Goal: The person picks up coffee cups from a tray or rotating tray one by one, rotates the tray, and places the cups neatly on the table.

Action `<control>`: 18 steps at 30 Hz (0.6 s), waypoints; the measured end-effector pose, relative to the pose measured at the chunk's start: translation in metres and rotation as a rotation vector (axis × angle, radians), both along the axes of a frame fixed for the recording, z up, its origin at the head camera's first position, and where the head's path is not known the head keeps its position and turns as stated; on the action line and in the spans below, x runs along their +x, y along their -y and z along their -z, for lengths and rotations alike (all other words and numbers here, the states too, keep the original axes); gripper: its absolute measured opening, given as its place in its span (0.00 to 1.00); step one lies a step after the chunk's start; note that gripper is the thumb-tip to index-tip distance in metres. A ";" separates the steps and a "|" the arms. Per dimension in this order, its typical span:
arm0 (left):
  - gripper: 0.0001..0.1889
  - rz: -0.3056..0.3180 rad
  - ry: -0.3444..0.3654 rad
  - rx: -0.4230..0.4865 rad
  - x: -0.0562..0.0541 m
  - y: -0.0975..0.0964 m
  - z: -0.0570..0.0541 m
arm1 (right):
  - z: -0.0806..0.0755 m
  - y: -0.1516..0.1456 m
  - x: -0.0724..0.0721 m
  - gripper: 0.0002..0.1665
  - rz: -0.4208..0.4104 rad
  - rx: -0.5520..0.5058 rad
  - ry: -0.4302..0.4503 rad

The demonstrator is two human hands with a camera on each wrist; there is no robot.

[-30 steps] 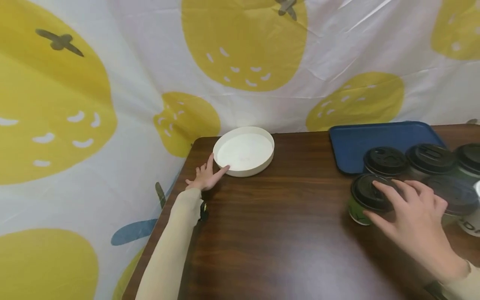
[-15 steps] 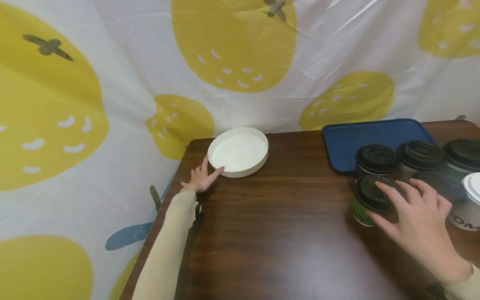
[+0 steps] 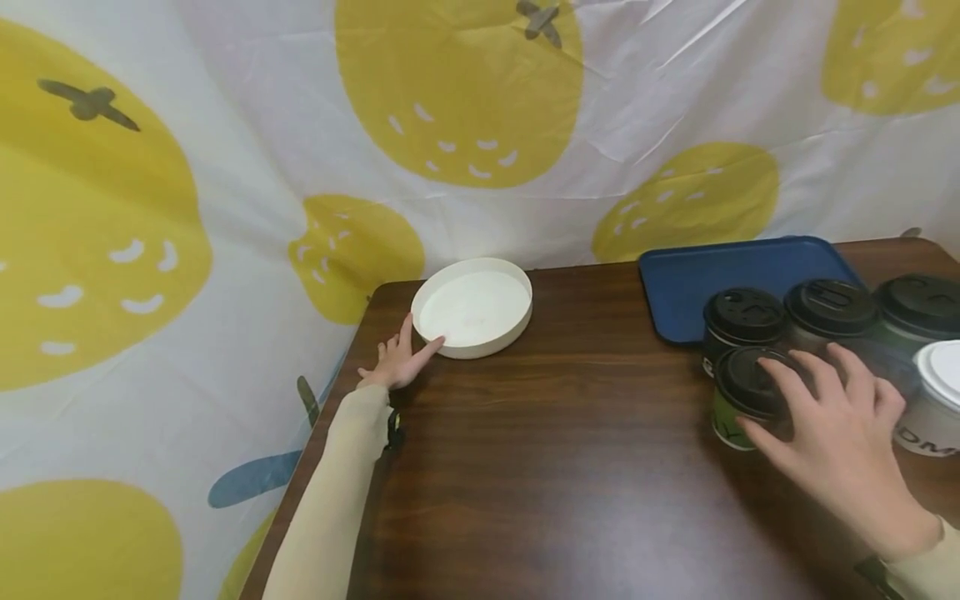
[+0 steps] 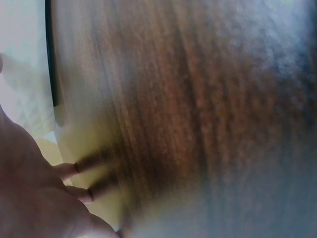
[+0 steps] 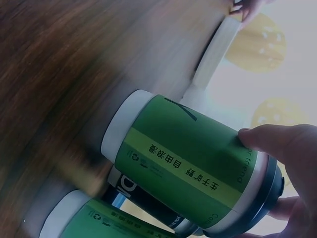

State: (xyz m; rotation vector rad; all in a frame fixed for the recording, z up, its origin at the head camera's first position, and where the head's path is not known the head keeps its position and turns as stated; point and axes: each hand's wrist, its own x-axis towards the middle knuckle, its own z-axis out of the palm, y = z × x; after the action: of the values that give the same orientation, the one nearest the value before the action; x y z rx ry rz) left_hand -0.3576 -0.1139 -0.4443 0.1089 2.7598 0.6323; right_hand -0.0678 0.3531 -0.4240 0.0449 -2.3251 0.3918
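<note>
In the head view my left hand (image 3: 399, 363) is at the near left of a round white dish (image 3: 472, 310), fingers spread, thumb and index tip touching its rim. The left wrist view shows this hand (image 4: 44, 193) low over the wood, with the dish out of sight. My right hand (image 3: 840, 442) holds a green paper coffee cup (image 3: 731, 423) with a black lid, which stands upright at the front of a cup group. In the right wrist view the thumb lies on the green sleeve (image 5: 188, 158) near the lid, fingers curled behind the lid.
Behind the held cup are several lidded cups, including a dark one (image 3: 742, 321) and a white-lidded one (image 3: 930, 417). A blue tray (image 3: 697, 283) lies at the back right of the brown table (image 3: 555, 467). A fruit-patterned curtain (image 3: 525, 225) hangs behind it.
My right hand and the green cup have shifted right, closer in front of the other cups. The head view has swung slightly right. My left hand stays at the dish.
</note>
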 end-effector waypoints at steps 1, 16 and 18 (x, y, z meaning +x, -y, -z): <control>0.58 0.005 -0.001 -0.003 0.000 -0.001 0.000 | 0.000 0.000 0.001 0.58 0.004 -0.003 0.005; 0.61 0.009 0.021 0.024 -0.005 0.006 0.013 | 0.006 -0.002 -0.001 0.60 0.005 -0.005 -0.001; 0.60 -0.015 0.008 0.037 0.003 0.009 0.012 | 0.004 -0.005 -0.002 0.58 0.003 -0.028 0.036</control>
State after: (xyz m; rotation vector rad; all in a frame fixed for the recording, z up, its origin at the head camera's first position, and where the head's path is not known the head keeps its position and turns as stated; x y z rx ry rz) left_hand -0.3548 -0.1227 -0.4561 0.0933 2.7439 0.6869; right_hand -0.0701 0.3584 -0.4276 0.0205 -2.3540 0.4261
